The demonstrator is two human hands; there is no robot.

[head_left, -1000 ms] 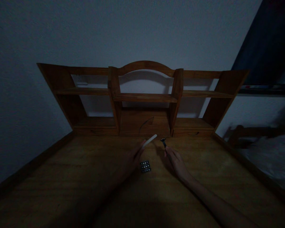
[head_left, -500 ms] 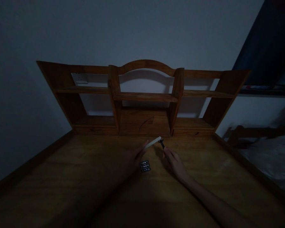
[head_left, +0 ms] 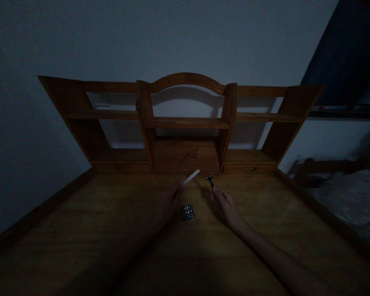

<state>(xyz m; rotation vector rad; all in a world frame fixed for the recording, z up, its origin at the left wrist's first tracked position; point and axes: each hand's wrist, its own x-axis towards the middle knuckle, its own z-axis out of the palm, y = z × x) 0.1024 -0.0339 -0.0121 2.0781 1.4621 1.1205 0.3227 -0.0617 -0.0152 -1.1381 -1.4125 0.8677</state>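
Note:
The scene is very dim. My left hand (head_left: 172,199) is closed on a slim white stick-shaped piece (head_left: 191,177) that points up and to the right. My right hand (head_left: 227,207) is closed on a small dark tool with a crosswise head (head_left: 210,180), perhaps a razor; the head sits a short way right of the white piece's tip, not touching it. Between my hands, a small dark pack with three pale-marked rows (head_left: 187,212) lies on the wooden desk (head_left: 111,230).
A wooden hutch with shelves and an arched top (head_left: 185,123) stands at the back of the desk against a pale wall. Raised wooden rails run along the desk's left and right sides. At the right, beyond the desk, a bed with pale bedding (head_left: 345,193) shows.
Half a second ago the white piece's tip and the tool's head were nearly touching; they have now drawn apart. The view has also shifted slightly.

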